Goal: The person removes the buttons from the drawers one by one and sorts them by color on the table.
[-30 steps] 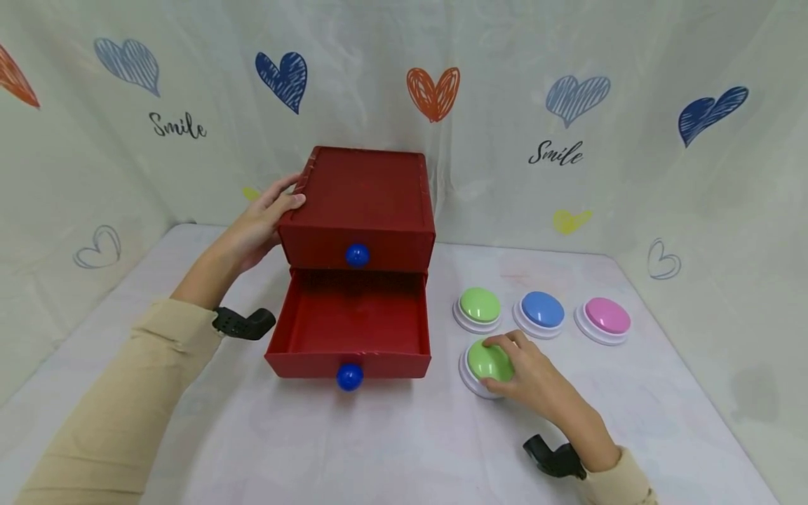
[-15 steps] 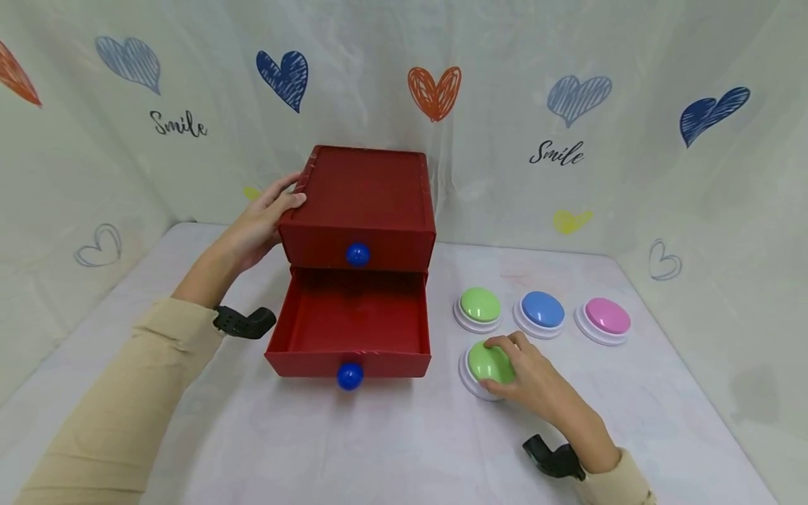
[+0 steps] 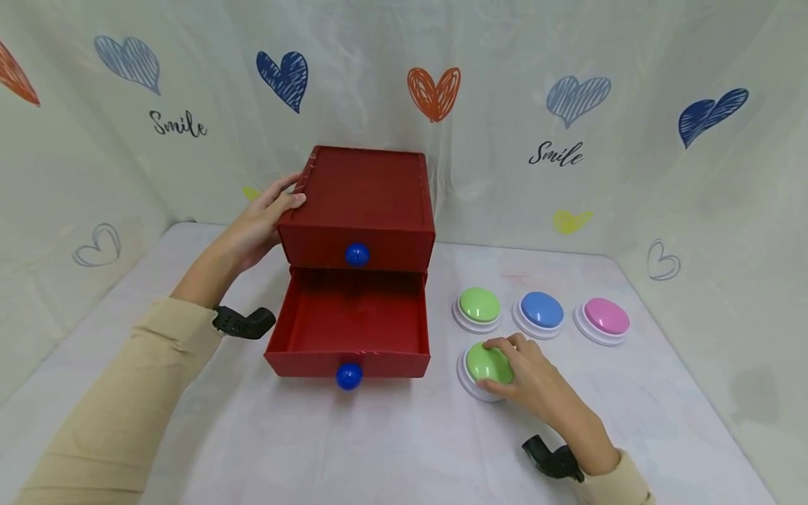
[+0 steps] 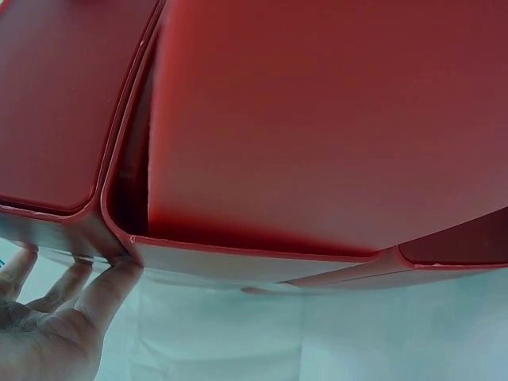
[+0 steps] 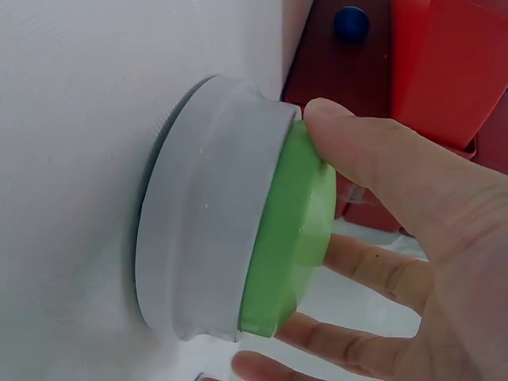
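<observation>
We see our right hand (image 3: 533, 379) curled over the near green dome-shaped plastic button on its white round base (image 3: 486, 366), thumb and fingers (image 5: 373, 155) wrapping the smooth glossy cap. It sits just right of the red two-drawer plastic box (image 3: 362, 210), beside the pulled-out lower drawer (image 3: 350, 330) with its round blue knob (image 3: 349, 376). The drawer's open tray lies left of the grip. Our left hand (image 3: 261, 221) rests with fairly straight fingers against the box's upper left corner. Three more dome buttons lie farther right of the box.
</observation>
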`<state>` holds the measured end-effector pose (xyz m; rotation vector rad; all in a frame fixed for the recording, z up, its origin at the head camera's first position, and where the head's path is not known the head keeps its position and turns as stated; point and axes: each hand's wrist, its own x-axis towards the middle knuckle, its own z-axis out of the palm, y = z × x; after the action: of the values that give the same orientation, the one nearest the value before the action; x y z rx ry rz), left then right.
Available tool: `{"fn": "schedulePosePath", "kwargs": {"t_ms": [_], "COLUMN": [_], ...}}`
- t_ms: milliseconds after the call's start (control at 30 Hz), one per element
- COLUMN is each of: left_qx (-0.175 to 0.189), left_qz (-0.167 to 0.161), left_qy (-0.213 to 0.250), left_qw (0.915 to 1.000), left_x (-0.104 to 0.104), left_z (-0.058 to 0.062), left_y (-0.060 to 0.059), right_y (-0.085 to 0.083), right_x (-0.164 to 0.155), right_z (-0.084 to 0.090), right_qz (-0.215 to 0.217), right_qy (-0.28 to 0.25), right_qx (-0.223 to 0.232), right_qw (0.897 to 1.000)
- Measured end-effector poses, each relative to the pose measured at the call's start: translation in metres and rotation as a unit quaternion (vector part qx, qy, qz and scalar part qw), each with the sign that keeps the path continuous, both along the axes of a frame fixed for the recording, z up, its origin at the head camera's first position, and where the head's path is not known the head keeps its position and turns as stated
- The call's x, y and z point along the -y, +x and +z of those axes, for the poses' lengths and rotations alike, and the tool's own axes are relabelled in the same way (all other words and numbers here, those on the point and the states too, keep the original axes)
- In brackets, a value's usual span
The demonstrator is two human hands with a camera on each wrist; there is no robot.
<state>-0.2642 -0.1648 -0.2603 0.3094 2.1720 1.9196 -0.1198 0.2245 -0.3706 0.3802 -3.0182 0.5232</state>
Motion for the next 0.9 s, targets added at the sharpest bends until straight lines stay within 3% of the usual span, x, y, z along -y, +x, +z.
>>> {"fn": "schedulePosePath", "kwargs": {"t_ms": [133,267,400,500,633,767,900], "left_qx": [-0.001,-0.006,-0.009,-0.007,-0.005,-0.006,-0.007], "left_qz": [-0.003,-0.005,-0.007,-0.007,-0.005,-0.006,-0.008], "left_qy": [-0.001,-0.006,-0.007,-0.004,-0.004,-0.004,-0.003], "left_qw": [1.0000,1.0000,0.9999,0.9999,1.0000,1.0000,0.9999], "left_x": [-0.001,-0.001,-0.001,0.000,0.001,0.001,0.002], "left_z": [0.000,0.000,0.000,0.001,0.000,0.000,0.001], "left_y": [0.000,0.000,0.001,0.001,0.002,0.002,0.002], "right_y": [0.002,0.007,0.015,0.022,0.034,0.041,0.044], "right_x": [0.001,0.007,0.017,0.029,0.049,0.073,0.095], "right_z": [0.003,0.012,0.027,0.040,0.055,0.060,0.059], "right_qz": [-0.002,0.017,0.046,0.078,0.141,0.207,0.221], "right_qy": [0.004,-0.029,-0.078,-0.119,-0.166,-0.191,-0.175], "right_qx": [-0.022,-0.074,-0.134,-0.153,-0.136,-0.089,-0.008], "right_qw": [1.000,0.997,0.987,0.978,0.967,0.955,0.960]}}
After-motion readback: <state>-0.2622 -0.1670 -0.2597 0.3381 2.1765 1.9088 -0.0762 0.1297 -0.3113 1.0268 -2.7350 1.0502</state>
